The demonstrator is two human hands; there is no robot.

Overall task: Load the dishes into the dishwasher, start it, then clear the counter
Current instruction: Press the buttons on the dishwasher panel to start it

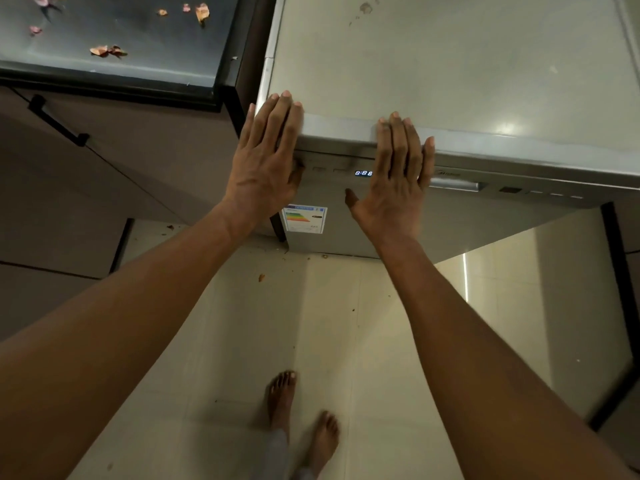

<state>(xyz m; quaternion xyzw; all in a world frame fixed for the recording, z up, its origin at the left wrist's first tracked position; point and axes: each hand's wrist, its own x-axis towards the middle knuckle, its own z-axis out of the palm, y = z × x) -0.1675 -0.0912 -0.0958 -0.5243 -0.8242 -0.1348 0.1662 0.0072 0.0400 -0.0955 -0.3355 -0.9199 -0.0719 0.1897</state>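
Against the front top edge of the dishwasher [450,81] I have both hands laid flat: my left hand [266,157] at the near left corner, fingers straight and close together over the rounded lip, and my right hand [398,178] a little further along, fingers straight and reaching onto the lid edge, thumb spread out below; neither holds anything. From what I see, the door looks closed and the small display [363,173] glows with pale blue digits, so I judge the loading done and the machine either just started or about to be; I cannot tell which, since my right hand covers part of the control strip. The door handle [455,185] sits just right of that hand, a short brushed-metal bar. Clearing is what remains: on the dark glossy counter [121,36] to the left lie dry, curled petal-like scraps [108,51] in orange and pink. The dishwasher's top is a smooth, dull grey sheet with faint smudges and a soft sheen; its front carries a colour-banded energy sticker [304,219]. Below, the floor tiles [311,341] are pale, polished, and flecked with crumbs.
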